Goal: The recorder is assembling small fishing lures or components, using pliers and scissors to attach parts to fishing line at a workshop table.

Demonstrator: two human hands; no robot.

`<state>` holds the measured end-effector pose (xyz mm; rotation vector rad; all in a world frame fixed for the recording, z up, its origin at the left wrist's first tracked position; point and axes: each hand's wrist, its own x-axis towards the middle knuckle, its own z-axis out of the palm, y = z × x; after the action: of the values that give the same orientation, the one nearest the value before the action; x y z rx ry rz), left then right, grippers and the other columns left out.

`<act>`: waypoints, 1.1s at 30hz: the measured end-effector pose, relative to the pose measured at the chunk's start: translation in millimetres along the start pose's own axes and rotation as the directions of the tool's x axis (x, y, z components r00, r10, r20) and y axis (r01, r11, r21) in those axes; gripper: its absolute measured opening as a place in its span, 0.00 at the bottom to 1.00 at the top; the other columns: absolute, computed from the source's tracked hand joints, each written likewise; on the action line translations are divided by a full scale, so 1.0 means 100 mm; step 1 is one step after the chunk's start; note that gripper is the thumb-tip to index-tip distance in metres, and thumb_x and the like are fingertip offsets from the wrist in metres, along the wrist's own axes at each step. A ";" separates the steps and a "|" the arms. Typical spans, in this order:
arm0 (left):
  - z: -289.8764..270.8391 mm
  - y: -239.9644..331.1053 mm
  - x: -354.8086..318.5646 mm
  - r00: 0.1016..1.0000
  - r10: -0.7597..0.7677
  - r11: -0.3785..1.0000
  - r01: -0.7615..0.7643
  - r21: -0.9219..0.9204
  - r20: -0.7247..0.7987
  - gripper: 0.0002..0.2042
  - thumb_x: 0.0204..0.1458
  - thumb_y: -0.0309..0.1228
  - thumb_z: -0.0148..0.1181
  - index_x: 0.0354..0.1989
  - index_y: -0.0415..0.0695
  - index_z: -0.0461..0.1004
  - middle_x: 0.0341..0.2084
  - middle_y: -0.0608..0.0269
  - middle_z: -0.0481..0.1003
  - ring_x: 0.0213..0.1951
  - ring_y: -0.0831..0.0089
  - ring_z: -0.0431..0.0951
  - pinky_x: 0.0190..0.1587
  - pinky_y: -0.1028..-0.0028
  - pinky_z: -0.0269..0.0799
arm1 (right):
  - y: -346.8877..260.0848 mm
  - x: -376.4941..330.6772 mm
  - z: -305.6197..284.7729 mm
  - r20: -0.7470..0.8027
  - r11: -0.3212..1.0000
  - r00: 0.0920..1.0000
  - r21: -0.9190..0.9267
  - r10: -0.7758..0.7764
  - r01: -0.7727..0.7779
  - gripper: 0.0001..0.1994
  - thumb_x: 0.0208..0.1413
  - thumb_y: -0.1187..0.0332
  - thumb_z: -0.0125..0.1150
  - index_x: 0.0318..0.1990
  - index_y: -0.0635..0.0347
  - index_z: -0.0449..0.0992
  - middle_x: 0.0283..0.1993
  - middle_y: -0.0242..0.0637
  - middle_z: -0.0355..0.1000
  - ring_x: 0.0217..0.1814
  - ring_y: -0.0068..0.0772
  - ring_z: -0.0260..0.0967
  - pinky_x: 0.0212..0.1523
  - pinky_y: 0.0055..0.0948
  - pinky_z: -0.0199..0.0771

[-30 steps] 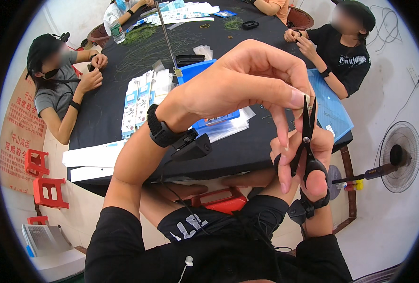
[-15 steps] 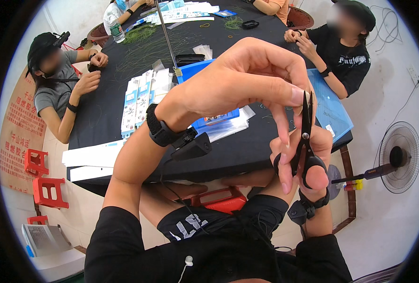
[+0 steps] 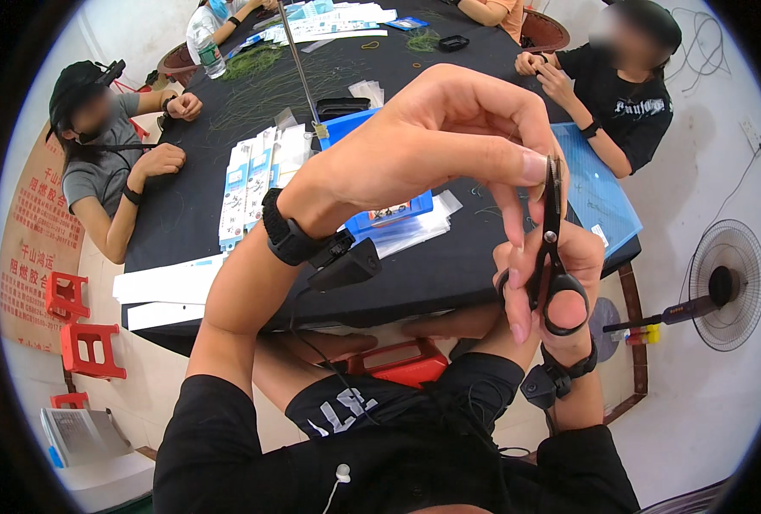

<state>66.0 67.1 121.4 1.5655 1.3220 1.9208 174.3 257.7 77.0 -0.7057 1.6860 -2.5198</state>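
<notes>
A small pair of black scissors (image 3: 551,257) points upward in my right hand (image 3: 584,257), with my thumb through one handle loop. Its blades are nearly together, and their tips reach the fingertips of my left hand. My left hand (image 3: 449,141) arches over from the left, thumb and index finger pinched together beside the blade tips. Whatever that pinch holds is too small or hidden to make out. The other fingers of this hand hang down next to the scissors. Both hands are raised above the near right part of the black-covered table (image 3: 252,300).
Below my left forearm lie a blue tray (image 3: 397,214), clear bags (image 3: 436,227) and printed cards (image 3: 247,193). A blue translucent folder (image 3: 607,201) lies at the right. A thin metal rod (image 3: 299,64) stands mid-table. Several people sit around; a fan (image 3: 721,287) stands right.
The scissor blades have come closer together, and the right thumb and handles have shifted slightly up and left. The left hand stays pinched. At the left, a co-worker's hands have moved a little apart.
</notes>
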 end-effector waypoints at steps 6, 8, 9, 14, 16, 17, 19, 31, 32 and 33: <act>0.00 0.01 0.00 1.000 -0.002 1.000 0.002 0.028 -0.004 0.10 0.66 0.30 0.56 0.39 0.33 0.74 0.37 0.46 0.79 0.33 0.68 0.85 0.31 0.74 0.87 | 0.01 -0.01 -0.05 0.001 1.000 1.000 -0.014 0.014 -0.014 0.32 0.41 0.47 0.84 0.33 0.72 0.75 0.18 0.32 0.72 0.16 0.22 0.73 0.18 0.16 0.65; 0.02 0.02 -0.01 1.000 -0.011 1.000 0.012 0.013 -0.005 0.10 0.66 0.30 0.56 0.39 0.33 0.74 0.37 0.46 0.79 0.34 0.68 0.85 0.31 0.74 0.87 | 0.01 0.02 -0.08 0.036 0.986 0.997 -0.152 -0.066 0.071 0.31 0.40 0.49 0.86 0.32 0.71 0.77 0.18 0.31 0.73 0.17 0.21 0.73 0.19 0.16 0.65; 0.02 0.02 -0.01 1.000 -0.013 1.000 0.013 0.009 -0.004 0.10 0.66 0.30 0.57 0.39 0.33 0.74 0.37 0.46 0.79 0.34 0.68 0.85 0.31 0.74 0.87 | 0.01 0.04 -0.10 0.057 0.969 0.993 -0.219 -0.104 0.114 0.30 0.39 0.50 0.86 0.32 0.70 0.77 0.18 0.31 0.73 0.18 0.20 0.74 0.20 0.16 0.65; 0.05 0.02 -0.01 0.998 -0.020 1.000 0.020 0.000 -0.052 0.08 0.65 0.27 0.60 0.41 0.33 0.77 0.33 0.55 0.81 0.34 0.70 0.85 0.36 0.71 0.86 | -0.04 0.06 -0.14 0.040 0.892 0.986 -0.421 -0.159 0.161 0.25 0.39 0.57 0.88 0.31 0.68 0.79 0.19 0.31 0.75 0.20 0.18 0.74 0.22 0.16 0.67; 0.04 0.02 -0.01 0.999 -0.011 1.000 0.011 0.024 -0.032 0.08 0.65 0.28 0.59 0.41 0.33 0.76 0.34 0.52 0.80 0.34 0.70 0.85 0.34 0.72 0.86 | -0.04 0.06 -0.13 0.045 0.867 0.982 -0.465 -0.183 0.183 0.23 0.39 0.58 0.87 0.30 0.68 0.79 0.20 0.32 0.76 0.20 0.19 0.74 0.22 0.16 0.67; 0.03 0.02 -0.01 1.000 -0.010 0.999 0.011 0.035 -0.017 0.09 0.66 0.29 0.57 0.41 0.34 0.75 0.36 0.50 0.79 0.35 0.70 0.84 0.32 0.73 0.86 | -0.04 0.08 -0.13 0.064 0.842 0.975 -0.495 -0.211 0.214 0.23 0.39 0.59 0.87 0.30 0.68 0.79 0.20 0.33 0.76 0.20 0.19 0.75 0.23 0.16 0.68; 0.03 0.01 -0.01 1.000 -0.016 0.999 0.016 0.047 -0.007 0.09 0.66 0.30 0.56 0.40 0.35 0.74 0.37 0.47 0.79 0.36 0.69 0.84 0.31 0.75 0.86 | -0.06 0.09 -0.13 0.078 0.812 0.970 -0.534 -0.230 0.235 0.23 0.39 0.59 0.87 0.29 0.68 0.79 0.19 0.33 0.76 0.20 0.19 0.75 0.23 0.16 0.68; 0.10 0.06 -0.01 0.999 -0.039 0.999 0.039 0.012 -0.032 0.09 0.66 0.29 0.58 0.41 0.33 0.76 0.35 0.52 0.81 0.34 0.69 0.85 0.32 0.72 0.86 | -0.10 0.12 -0.20 0.248 0.778 0.938 -0.528 -0.243 0.341 0.25 0.38 0.56 0.88 0.28 0.67 0.79 0.17 0.29 0.74 0.19 0.19 0.75 0.22 0.16 0.67; 0.10 0.06 -0.01 0.999 -0.025 0.999 0.026 0.047 -0.037 0.09 0.66 0.30 0.57 0.41 0.34 0.75 0.35 0.51 0.80 0.34 0.69 0.84 0.29 0.73 0.86 | -0.10 0.09 -0.19 0.228 0.807 0.953 -0.513 -0.201 0.293 0.25 0.37 0.55 0.88 0.28 0.67 0.79 0.17 0.29 0.74 0.18 0.19 0.75 0.22 0.16 0.67; 0.10 0.05 -0.01 0.999 -0.002 0.997 0.005 0.081 -0.038 0.09 0.67 0.31 0.56 0.41 0.35 0.74 0.35 0.50 0.79 0.34 0.70 0.84 0.27 0.74 0.86 | -0.10 0.07 -0.18 0.211 0.837 0.960 -0.480 -0.183 0.265 0.26 0.37 0.54 0.88 0.28 0.67 0.79 0.16 0.29 0.74 0.18 0.19 0.75 0.22 0.16 0.67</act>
<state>76.3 68.3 125.0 1.5701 1.4337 1.9263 163.6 275.1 82.6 -1.1645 2.3495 -2.0649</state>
